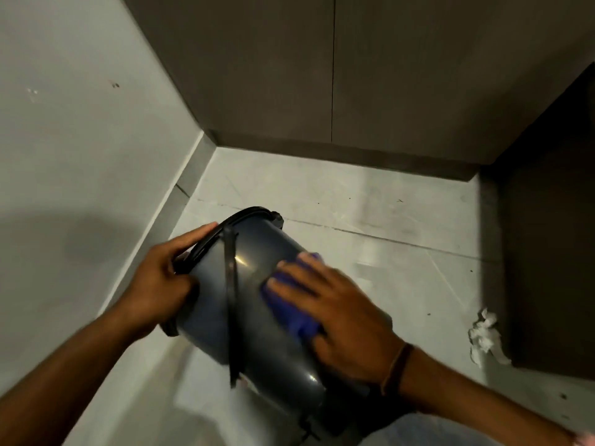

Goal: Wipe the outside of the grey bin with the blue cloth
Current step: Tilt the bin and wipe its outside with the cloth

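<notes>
The grey bin (254,300) is tilted on its side above the floor, its black-rimmed mouth pointing up and to the left. A black handle strap hangs across its wall. My left hand (161,278) grips the rim at the mouth. My right hand (341,313) lies flat on the bin's upper right side and presses the blue cloth (289,307) against it. Most of the cloth is hidden under my fingers and palm. The bin's base is low in the view, near my body.
A white wall (80,156) runs along the left. Brown cabinet doors (354,75) close off the back, and a dark panel (547,236) stands on the right. A crumpled white tissue (484,339) lies on the pale tiled floor (386,226) beside that panel.
</notes>
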